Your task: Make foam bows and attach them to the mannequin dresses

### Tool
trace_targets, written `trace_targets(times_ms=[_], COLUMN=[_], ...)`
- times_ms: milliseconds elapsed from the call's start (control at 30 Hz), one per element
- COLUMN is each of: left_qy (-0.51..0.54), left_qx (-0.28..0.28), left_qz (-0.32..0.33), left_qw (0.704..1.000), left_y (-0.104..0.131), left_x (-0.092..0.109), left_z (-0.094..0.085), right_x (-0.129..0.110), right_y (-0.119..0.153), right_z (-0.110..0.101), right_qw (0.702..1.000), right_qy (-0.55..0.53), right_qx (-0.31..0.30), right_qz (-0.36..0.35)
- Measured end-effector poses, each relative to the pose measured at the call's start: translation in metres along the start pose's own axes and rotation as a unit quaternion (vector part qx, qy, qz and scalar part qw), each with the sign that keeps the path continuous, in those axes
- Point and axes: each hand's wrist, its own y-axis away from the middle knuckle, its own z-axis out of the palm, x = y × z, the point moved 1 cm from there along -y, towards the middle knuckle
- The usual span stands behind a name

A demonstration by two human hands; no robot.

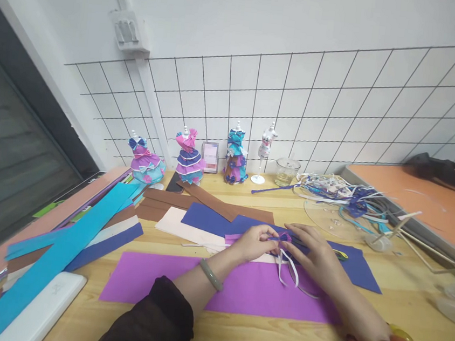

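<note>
Just above a wide purple strip [151,279] on the table, both of my hands meet over a small purple and navy gathered piece [284,237], which looks like a bow. My left hand [255,243] pinches its left side with thumb and fingers. From the right, my right hand [313,251] closes on the same piece, thumb below and fingers above. Thin white ribbon [293,275] hangs in loops under my fingers onto the purple strip. Navy sheets [210,220] lie behind my hands, and yellow-handled scissors [340,254] show partly by my right hand.
Brown strips [167,205] and a long turquoise strip [69,240] lie left. Small dressed mannequins [188,155], a bare mannequin [266,145] and a glass cup [287,171] stand along the wall. Tangled ribbons [335,190] and a wooden stick frame [418,250] are right.
</note>
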Motion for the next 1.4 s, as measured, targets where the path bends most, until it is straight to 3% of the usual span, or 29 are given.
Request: trace_targets(times_ms=[400, 700, 1400], left_qy=[0.006, -0.013, -0.038], left_qx=[0.002, -0.005, -0.033], left_qz=[-0.012, -0.013, 0.005], left_qw=[1.000, 1.000, 0.999], left_y=[0.000, -0.001, -0.004], left_x=[0.003, 0.003, -0.004], left_z=[-0.001, -0.003, -0.007], right_x=[0.001, -0.002, -0.006], right_y=[-0.001, 0.000, -0.001], right_z=[0.003, 0.003, 0.003], right_qw=[0.993, 0.990, 0.986], right_qy=[0.093, 0.094, 0.107], right_qx=[-0.018, -0.012, -0.055], right_qz=[-0.069, -0.104, -0.116])
